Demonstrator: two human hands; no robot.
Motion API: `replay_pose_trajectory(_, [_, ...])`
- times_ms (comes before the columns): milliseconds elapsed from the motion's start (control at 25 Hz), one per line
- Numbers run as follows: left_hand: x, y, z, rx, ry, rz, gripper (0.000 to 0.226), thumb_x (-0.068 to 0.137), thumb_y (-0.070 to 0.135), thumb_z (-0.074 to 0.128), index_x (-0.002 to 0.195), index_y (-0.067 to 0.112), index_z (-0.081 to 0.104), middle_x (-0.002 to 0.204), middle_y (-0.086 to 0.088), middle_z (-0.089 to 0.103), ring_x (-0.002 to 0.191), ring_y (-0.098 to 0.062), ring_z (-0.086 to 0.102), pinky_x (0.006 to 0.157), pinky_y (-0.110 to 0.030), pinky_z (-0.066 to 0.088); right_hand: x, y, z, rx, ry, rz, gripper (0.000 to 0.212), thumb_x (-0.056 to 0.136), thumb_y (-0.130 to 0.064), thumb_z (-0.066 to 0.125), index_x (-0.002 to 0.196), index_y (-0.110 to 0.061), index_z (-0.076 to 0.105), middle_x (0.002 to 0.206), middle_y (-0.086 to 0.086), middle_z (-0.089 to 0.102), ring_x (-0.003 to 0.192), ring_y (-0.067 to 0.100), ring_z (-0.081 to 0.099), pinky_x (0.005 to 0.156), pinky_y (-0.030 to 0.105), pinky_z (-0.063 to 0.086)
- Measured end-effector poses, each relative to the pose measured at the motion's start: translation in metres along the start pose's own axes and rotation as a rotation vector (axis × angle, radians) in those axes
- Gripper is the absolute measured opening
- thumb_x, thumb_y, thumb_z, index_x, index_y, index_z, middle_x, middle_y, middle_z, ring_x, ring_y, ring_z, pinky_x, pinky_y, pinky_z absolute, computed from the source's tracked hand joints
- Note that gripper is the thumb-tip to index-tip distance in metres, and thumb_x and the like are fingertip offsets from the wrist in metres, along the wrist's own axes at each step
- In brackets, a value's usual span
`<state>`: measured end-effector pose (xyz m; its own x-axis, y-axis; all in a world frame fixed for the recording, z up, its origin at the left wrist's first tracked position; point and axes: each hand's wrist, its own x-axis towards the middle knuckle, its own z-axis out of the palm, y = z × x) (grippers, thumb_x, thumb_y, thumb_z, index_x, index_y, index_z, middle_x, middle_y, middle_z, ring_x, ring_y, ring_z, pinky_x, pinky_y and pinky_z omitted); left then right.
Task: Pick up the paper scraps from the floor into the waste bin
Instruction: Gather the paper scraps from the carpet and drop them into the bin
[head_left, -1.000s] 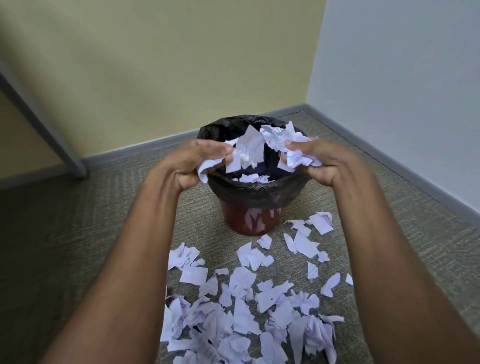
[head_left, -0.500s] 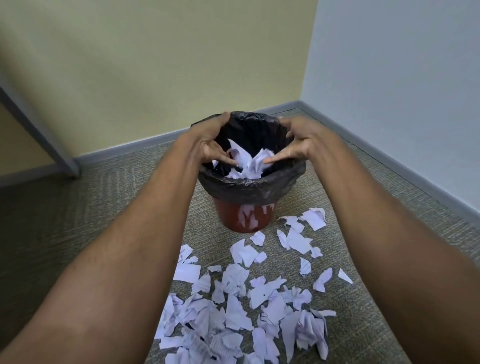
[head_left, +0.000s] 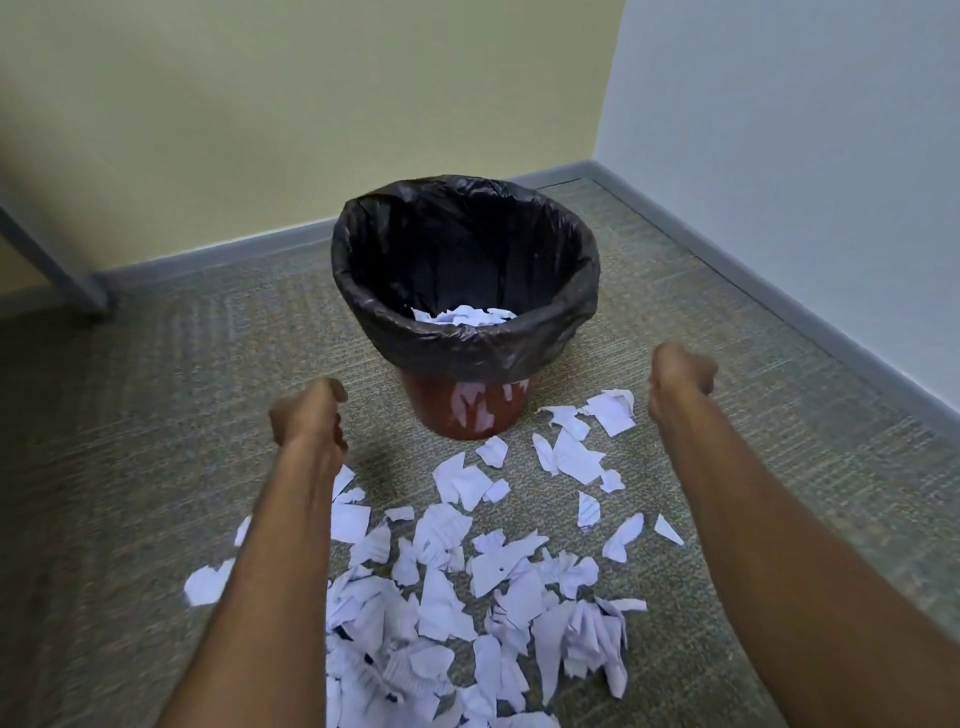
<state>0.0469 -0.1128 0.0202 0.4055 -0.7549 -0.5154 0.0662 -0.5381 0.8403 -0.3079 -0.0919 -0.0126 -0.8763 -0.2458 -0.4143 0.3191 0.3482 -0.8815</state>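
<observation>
A red-brown waste bin (head_left: 470, 415) with a black liner folded over its rim stands on the carpet in the corner. White paper scraps (head_left: 462, 316) lie inside it. Many more torn scraps (head_left: 441, 597) are spread over the floor in front of the bin, densest near me. My left hand (head_left: 309, 415) hangs low to the left of the bin's base, fingers loosely curled downward, holding nothing. My right hand (head_left: 680, 382) hangs to the right of the bin, just above the nearest scraps, also loosely curled and empty.
A yellow wall and a pale blue wall meet behind the bin, with a grey baseboard (head_left: 727, 270) along both. A slanted grey furniture leg (head_left: 57, 270) meets the floor at the far left. Grey-green carpet (head_left: 156, 415) covers the floor.
Both hands let a bunch of scraps drop into the bin, then drew back and down to either side of it. They are now empty.
</observation>
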Motion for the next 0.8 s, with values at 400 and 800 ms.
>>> replay_pose_trajectory(400, [0.002, -0.136, 0.086, 1.031, -0.406, 0.565, 0.065, 0.081, 0.034, 0.065, 0.140, 0.021, 0.040, 0.135, -0.016, 0.048, 0.127, -0.038, 0.044, 0.102, -0.046, 0.043, 0.066, 0.077, 0.020, -0.885, -0.544, -0.382, 0.093, 0.080, -0.049, 0.073, 0.152, -0.010, 0.029, 0.160, 0.016, 0.023, 0.144, 0.035, 0.031, 0.116, 0.047, 0.031])
replay_pose_trajectory(800, [0.009, -0.158, 0.110, 1.406, -0.639, 0.689, 0.070, 0.091, 0.054, 0.048, 0.151, 0.040, 0.015, 0.163, -0.009, -0.002, 0.149, -0.035, 0.000, 0.111, -0.067, 0.015, 0.011, 0.113, 0.054, -1.294, -0.837, -0.786, 0.085, 0.079, -0.068, 0.059, 0.149, -0.026, 0.035, 0.154, 0.015, 0.036, 0.140, 0.038, 0.035, 0.112, 0.050, 0.035])
